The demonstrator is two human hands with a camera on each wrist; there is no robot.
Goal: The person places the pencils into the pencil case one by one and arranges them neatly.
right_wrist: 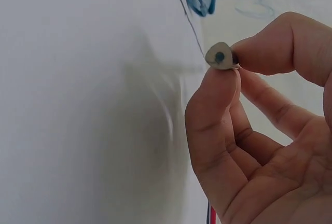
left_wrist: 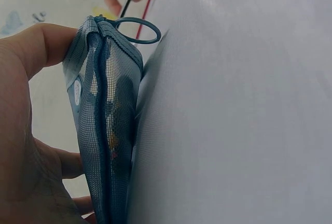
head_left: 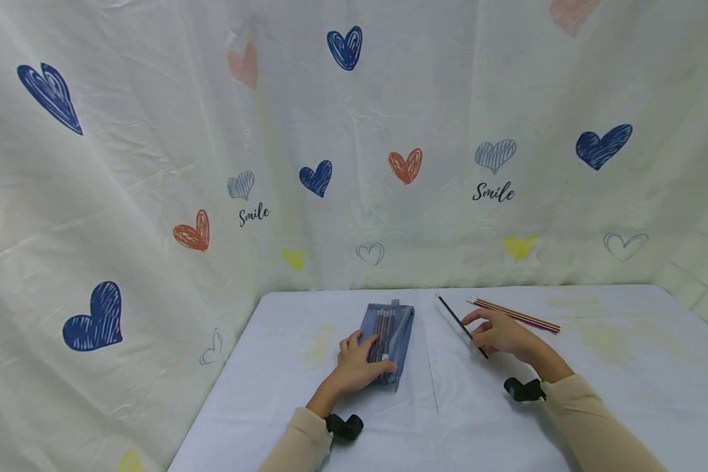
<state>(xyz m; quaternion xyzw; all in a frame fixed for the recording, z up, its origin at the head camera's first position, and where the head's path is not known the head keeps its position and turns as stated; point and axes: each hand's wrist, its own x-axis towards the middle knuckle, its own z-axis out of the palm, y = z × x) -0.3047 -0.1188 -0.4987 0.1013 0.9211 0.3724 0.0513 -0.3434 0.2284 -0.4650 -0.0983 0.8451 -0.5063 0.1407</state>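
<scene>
A blue mesh pencil case [head_left: 406, 328] with several pencils visible inside lies on the table. My left hand [head_left: 356, 364] rests across its near part, thumb at the right edge and fingers spread to the left. The left wrist view shows the case's zipper [left_wrist: 102, 130] and a loop [left_wrist: 150, 29] at its end. To the right, my right hand [head_left: 498, 333] pinches a dark pencil [head_left: 451, 311] between thumb and fingertips, holding it slanted. The right wrist view shows that pencil's flat, unsharpened end [right_wrist: 220, 56] with a dark core.
Several striped red and yellow pencils [head_left: 516, 314] lie together beyond my right hand. The white-covered table [head_left: 401, 432] meets a pale curtain [head_left: 436, 216] printed with hearts at its far edge. Each wrist carries a small black device [head_left: 345, 427].
</scene>
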